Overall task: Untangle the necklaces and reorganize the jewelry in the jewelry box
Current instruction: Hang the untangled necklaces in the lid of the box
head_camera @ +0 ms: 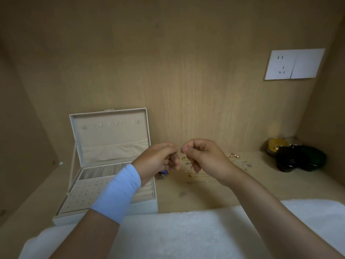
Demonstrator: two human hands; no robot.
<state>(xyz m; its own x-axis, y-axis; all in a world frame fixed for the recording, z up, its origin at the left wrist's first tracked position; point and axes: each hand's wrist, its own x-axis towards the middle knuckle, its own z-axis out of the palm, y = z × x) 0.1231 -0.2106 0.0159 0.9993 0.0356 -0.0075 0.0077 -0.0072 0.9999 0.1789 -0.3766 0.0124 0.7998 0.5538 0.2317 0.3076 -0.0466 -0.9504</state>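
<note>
Right of the jewelry box (112,135), above the table (224,193), the left hand (158,159) and right hand (203,157) are held up close together. On each, thumb and forefinger are pinched tight and the other fingers are curled under. A thin gold necklace (192,175) is gripped there, made out only as faint glints below the fingers.

Further right of the box, loose jewelry (240,162) is scattered on the wood-grain table, too small to be sorted out. A blue beaded piece (164,172) just beside the box's right wall is half hidden by the left hand.

The box is pale and fabric-lined. Its lid is propped upright, with a row of hooks and a gathered pocket, and its dotted tray is partly covered by a light blue cuff (117,193). In front of the box, a white fluffy cloth (177,230) is cut off at the lower edge of view. Far right of the box, dark round jars (298,157) are blurred.
</note>
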